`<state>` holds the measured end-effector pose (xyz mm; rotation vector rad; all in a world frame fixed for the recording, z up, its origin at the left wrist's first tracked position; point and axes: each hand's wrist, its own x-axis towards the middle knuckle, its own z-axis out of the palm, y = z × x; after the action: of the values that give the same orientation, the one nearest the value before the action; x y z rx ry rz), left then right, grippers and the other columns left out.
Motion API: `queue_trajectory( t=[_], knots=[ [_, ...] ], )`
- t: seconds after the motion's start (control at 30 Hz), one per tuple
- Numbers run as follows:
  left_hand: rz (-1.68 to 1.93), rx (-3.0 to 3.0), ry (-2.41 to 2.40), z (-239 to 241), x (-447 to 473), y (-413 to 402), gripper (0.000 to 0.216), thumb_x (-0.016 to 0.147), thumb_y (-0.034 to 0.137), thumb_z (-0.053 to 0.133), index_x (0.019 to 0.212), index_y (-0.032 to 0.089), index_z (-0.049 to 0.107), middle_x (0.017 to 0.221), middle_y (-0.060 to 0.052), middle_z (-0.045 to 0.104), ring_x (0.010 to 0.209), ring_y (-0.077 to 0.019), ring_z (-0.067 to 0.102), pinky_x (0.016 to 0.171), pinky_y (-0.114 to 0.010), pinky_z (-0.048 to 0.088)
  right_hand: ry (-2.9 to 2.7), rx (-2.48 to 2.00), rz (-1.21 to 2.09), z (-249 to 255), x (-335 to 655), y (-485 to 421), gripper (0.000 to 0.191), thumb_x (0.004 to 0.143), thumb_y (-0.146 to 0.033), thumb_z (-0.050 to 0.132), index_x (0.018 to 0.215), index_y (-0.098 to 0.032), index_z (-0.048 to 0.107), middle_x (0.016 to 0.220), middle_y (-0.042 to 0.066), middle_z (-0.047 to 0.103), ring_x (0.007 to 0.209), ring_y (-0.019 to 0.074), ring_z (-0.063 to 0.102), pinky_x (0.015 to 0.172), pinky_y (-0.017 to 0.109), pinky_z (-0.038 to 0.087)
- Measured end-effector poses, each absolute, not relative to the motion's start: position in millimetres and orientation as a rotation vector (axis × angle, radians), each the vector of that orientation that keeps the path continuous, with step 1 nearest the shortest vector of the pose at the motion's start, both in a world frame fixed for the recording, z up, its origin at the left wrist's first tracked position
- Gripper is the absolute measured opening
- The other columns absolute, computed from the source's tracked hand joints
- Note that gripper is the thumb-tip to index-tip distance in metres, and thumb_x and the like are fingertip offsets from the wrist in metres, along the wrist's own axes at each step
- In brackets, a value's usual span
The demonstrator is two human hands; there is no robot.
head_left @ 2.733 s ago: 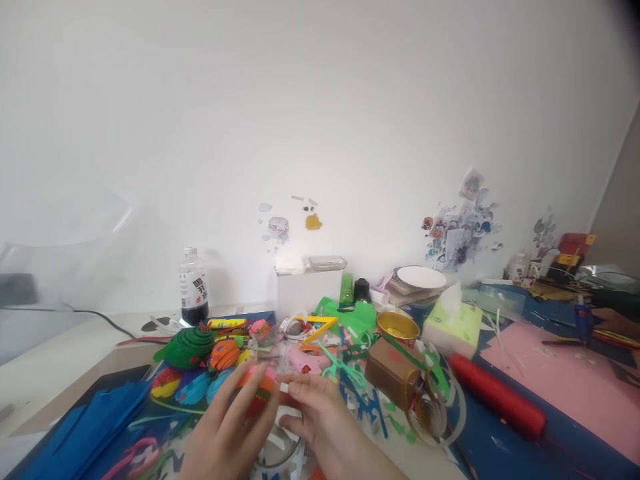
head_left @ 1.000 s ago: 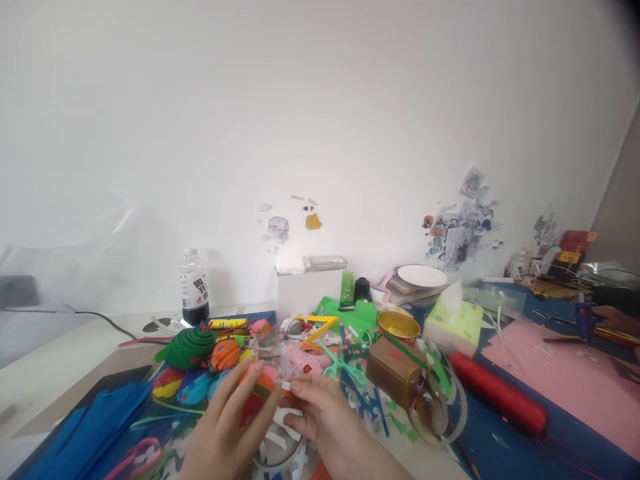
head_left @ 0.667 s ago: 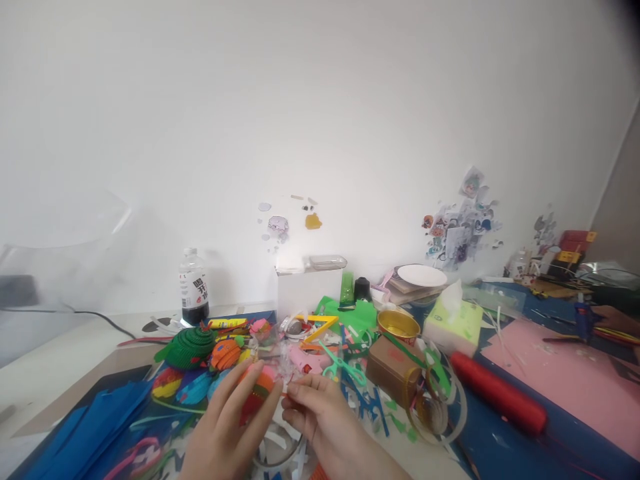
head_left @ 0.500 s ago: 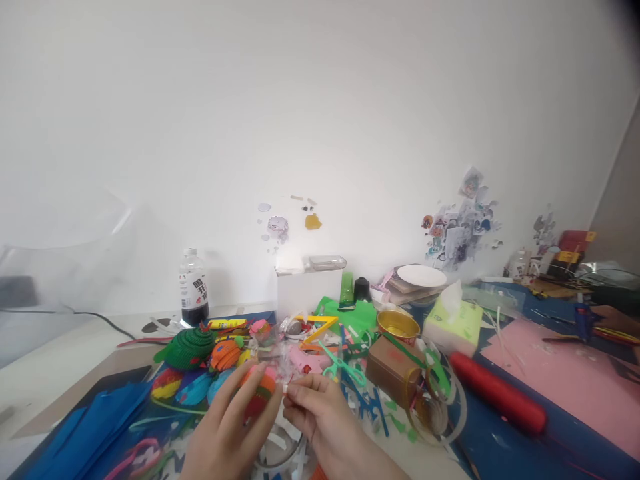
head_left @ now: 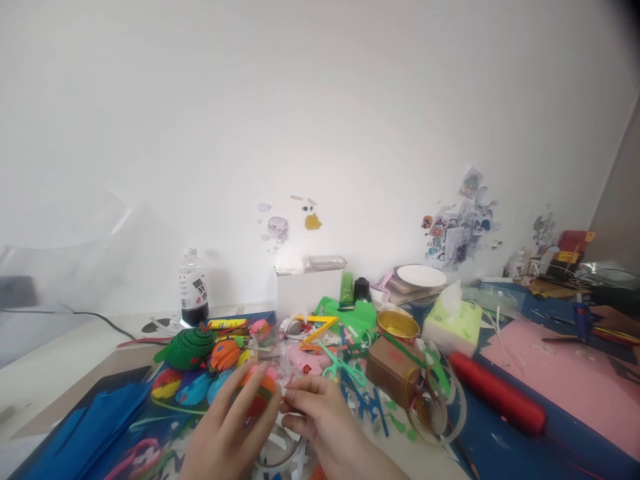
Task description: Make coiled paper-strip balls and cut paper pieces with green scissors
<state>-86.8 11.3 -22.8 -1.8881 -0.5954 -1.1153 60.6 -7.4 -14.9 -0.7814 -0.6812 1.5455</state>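
Observation:
My left hand (head_left: 233, 423) curves over a rounded, ribbed craft piece (head_left: 266, 385) in orange, dark red and pink, gripping it from the left. Much of that piece is hidden behind the fingers. Close on its right side, my right hand (head_left: 320, 417) pinches with thumb and forefinger. Whatever sits in this pinch is too small to make out. Beneath both hands lies a ring-shaped roll of tape (head_left: 280, 460) among paper scraps. Just beyond them are a pink glue gun-like item (head_left: 305, 361) and mint-green scissors (head_left: 345, 367).
On the left are a green ribbed craft turtle (head_left: 190, 348), an orange one (head_left: 225, 355) and blue sheets (head_left: 90, 433). A dark-liquid bottle (head_left: 194, 290) stands behind. To the right are a brown box (head_left: 393, 367), a gold tin (head_left: 399, 325), tissues (head_left: 453, 327) and a red roll (head_left: 497, 392).
The fingers of my right hand have shifted slightly at the pinch beside the craft piece. My left hand keeps nearly the same place. At the far right, a co-worker's hand has moved slightly.

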Motion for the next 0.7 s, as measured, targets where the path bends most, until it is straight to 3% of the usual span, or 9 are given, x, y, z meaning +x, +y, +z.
queue_trajectory(
  t=[0.3, 0.47, 0.7],
  knots=[
    [-1.164, -1.964, -0.587, -40.8, -81.6, 15.2, 0.022, 0.080, 0.008, 0.046, 0.089, 0.019, 0.063, 0.109, -0.014, 0.055, 0.118, -0.0335, 0.042, 0.085, -0.043, 0.048, -0.642, -0.834, 1.479, -21.1, 55.9, -4.4, 0.036, 0.038, -0.022, 0.084, 0.050, -0.016, 0.051, 0.050, -0.002, 0.056, 0.052, 0.0124, 0.056, 0.058, 0.028, 0.048],
    [-1.191, -1.984, -0.607, -45.7, -82.8, 19.5, 0.021, 0.080, 0.013, 0.048, 0.092, 0.021, 0.063, 0.113, -0.012, 0.056, 0.119, -0.0311, 0.042, 0.087, -0.043, 0.048, -0.652, -0.902, 1.459, -20.5, 58.9, -3.9, 0.034, 0.039, -0.024, 0.083, 0.051, -0.015, 0.053, 0.045, -0.004, 0.051, 0.047, 0.0086, 0.049, 0.048, 0.021, 0.042],
    [-1.215, -1.987, -0.689, -41.7, -84.4, 18.9, 0.027, 0.080, 0.006, 0.045, 0.091, 0.021, 0.064, 0.114, -0.012, 0.054, 0.113, -0.0298, 0.047, 0.083, -0.041, 0.049, -0.662, -0.860, 1.469, -17.4, 58.7, -3.9, 0.034, 0.038, -0.020, 0.083, 0.060, -0.015, 0.057, 0.046, -0.007, 0.048, 0.047, 0.0082, 0.051, 0.049, 0.021, 0.043]
  ],
)
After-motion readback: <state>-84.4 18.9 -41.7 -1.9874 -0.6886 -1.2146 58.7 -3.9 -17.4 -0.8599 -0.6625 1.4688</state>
